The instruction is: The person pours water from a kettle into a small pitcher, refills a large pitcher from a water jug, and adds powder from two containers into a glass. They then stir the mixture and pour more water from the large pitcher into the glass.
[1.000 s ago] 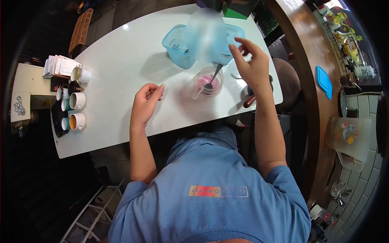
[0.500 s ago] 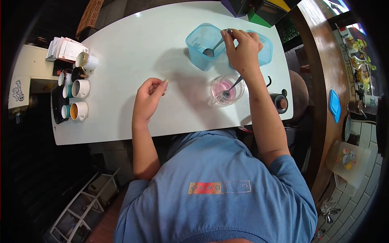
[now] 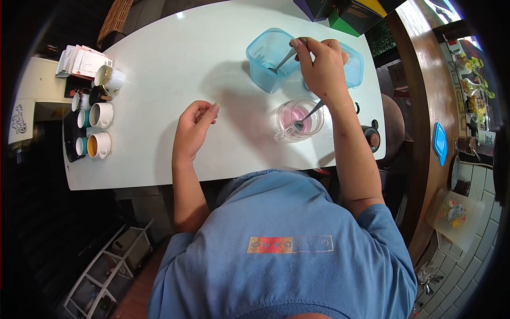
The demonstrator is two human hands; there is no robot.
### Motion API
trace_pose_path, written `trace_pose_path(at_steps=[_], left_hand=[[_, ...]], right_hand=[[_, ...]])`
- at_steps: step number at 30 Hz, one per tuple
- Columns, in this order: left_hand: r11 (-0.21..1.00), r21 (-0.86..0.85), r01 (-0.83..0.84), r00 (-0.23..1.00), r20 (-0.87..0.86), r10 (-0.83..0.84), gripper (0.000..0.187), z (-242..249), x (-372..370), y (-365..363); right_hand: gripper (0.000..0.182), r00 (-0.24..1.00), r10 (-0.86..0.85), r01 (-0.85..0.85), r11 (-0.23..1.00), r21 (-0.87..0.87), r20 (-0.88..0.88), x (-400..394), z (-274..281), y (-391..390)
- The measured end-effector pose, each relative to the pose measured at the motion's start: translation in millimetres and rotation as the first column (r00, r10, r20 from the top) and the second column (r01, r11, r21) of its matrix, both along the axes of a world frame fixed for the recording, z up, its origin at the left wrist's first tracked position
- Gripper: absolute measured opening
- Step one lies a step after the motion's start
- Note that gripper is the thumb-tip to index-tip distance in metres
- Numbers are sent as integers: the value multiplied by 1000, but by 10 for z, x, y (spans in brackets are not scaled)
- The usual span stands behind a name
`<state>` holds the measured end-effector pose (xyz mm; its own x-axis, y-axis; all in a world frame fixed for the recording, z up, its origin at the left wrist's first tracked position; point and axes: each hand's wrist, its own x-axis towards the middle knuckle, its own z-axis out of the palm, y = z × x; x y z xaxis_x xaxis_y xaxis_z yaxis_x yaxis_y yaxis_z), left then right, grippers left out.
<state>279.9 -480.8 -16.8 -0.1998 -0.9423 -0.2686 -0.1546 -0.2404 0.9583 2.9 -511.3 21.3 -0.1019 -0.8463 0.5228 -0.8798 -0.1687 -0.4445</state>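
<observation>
Between the thumb and fingers of my right hand (image 3: pixel 324 64) is the handle of a metal spoon (image 3: pixel 285 58). Its bowl dips inside an open light-blue plastic container (image 3: pixel 257 72), whose contents I cannot make out. A clear glass mug (image 3: pixel 283 136) stands below my right wrist, with pink contents (image 3: pixel 297 114) and a second spoon (image 3: pixel 312 110) leaning in it. Behind my right hand is another light-blue container (image 3: pixel 355 72), partly covered. My left hand (image 3: pixel 195 125) hovers over the left of the white table (image 3: pixel 159 69), fingers curled in, nothing visible in them.
Several mugs (image 3: pixel 101 115) line the table's left edge, beside a stack of papers (image 3: pixel 87 63). Dark boxes with coloured sides (image 3: pixel 353 16) stand at the far right corner. A dark lidded item (image 3: pixel 371 139) is by the right edge. A blue lid (image 3: pixel 440 143) lies on the wooden counter (image 3: pixel 419 175).
The spoon in my right hand has gone slightly lower into the blue container, its bowl now less visible. My left hand has hardly moved. The whole view has shifted slightly.
</observation>
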Motion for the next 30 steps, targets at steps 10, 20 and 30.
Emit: trace_pose_path(at_steps=[10,20,30], left_hand=[[1000,13,-17,1000,-8,17,24,-40,16,12],[1000,-17,8,1000,-7,-8,22,-35,37,15],[998,-12,59,998,1,-59,22,-17,-34,13]], right_hand=[[27,996,-32,27,998,57,85,-41,10,-83],[33,838,-215,210,975,67,501,-388,133,-55],[29,649,-65,290,942,-168,758,-812,431,462]])
